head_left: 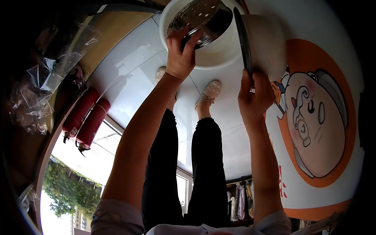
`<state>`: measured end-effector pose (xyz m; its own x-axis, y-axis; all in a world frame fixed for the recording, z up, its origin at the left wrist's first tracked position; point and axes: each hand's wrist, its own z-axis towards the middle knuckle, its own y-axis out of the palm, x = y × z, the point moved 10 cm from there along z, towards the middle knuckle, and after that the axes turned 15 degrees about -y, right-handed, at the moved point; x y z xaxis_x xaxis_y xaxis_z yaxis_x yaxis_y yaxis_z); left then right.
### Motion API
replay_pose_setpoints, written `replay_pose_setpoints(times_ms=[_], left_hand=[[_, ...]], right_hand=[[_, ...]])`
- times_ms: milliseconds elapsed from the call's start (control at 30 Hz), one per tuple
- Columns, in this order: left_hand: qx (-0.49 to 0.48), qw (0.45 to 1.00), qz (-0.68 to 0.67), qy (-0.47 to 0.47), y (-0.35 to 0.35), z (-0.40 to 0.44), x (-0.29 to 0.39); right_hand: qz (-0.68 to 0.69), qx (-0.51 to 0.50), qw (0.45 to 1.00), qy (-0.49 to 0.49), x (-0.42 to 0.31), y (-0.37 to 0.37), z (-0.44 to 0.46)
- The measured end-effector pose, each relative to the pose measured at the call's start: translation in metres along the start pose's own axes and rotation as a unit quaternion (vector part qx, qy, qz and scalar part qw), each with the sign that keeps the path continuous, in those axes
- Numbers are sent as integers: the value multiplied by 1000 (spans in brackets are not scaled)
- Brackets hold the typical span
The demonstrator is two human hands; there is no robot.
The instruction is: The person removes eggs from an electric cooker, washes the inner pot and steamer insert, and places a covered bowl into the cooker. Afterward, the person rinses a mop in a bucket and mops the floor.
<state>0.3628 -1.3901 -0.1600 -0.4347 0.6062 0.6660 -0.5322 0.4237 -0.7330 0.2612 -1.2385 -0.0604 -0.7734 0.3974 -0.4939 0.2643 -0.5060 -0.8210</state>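
Stainless steel perforated basket (196, 17) at 12 o'clock, tilted over the white basin (217, 58). Left hand (181, 58) grips its near rim, fingers hooked over the edge. Right hand (256, 94) pinches the dark rim (243, 43) of a pale round piece (270, 43) at 1 o'clock, stood nearly on edge; it's blurred, so can't tell lid from pot.

Risks, my read: right pinch is at one end only, so the piece could twist out under its own weight. Left hold is one-sided too; a slip probably drops the basket into the basin. Bring the hands together and the rims could knock.

Glossy pale tiled floor (129, 66) underneath; a drop there would be hard, with the shoes (211, 91) close by. Two red fire extinguishers (93, 124) at 9, clear plastic wrapping (43, 78) above them, bright glazing with a tree (70, 188) outside at 8, cartoon-face panel (319, 121) at 3.
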Motion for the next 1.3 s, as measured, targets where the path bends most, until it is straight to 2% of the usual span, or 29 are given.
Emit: replay_pose_setpoints(times_ms=[100,367,433,500,533,567,600,633,667,700,767,800,867,933,967,1000,1133,1167,1200,1233,1300], left_hand=[[7,998,20,51,-1,-3,9],[-2,994,52,97,-2,-8,20],[23,997,31,65,-11,-2,17],[36,994,-50,-91,-28,6,-5],[58,972,-136,-180,-36,6,-24],[99,961,-145,-212,-50,7,-28],[111,889,-278,-347,-52,-1,-52],[118,780,-399,-468,-45,-17,-71],[99,721,-472,-498,-42,-24,-84],[80,674,-494,-543,-38,-38,-96],[19,569,-551,-611,-17,-58,-102],[5,511,-544,-665,-9,-72,-95],[-46,472,-552,-685,10,-88,-94],[-77,437,-554,-704,25,-107,-91],[-82,437,-558,-701,28,-109,-89],[-102,438,-584,-675,34,-108,-86],[-163,402,-657,-617,35,-115,-97],[-195,395,-681,-585,34,-107,-89],[-207,468,-668,-539,29,-97,-86],[-206,471,-747,-422,23,-79,-67],[-146,468,-684,-540,31,-101,-87]], right_hand=[[-2,14,999,30,9,1,-5],[10,31,997,64,20,9,-18],[7,38,997,64,20,8,-17],[66,67,985,143,35,6,-22],[71,72,983,151,41,6,-23],[68,73,983,151,46,6,-25],[100,84,973,191,58,10,-31],[132,95,959,230,68,14,-37],[197,124,940,249,74,18,-38],[196,126,940,249,75,19,-37],[274,164,842,434,98,34,-67],[273,166,843,434,102,36,-69],[348,194,775,490,114,58,-91],[395,214,741,499,114,73,-95],[413,221,727,501,112,79,-92],[410,207,742,489,114,84,-91],[441,195,717,504,123,100,-82],[432,145,737,500,126,109,-78],[421,95,753,496,128,117,-75],[418,85,756,497,129,125,-76],[457,61,742,487,133,141,-73]])
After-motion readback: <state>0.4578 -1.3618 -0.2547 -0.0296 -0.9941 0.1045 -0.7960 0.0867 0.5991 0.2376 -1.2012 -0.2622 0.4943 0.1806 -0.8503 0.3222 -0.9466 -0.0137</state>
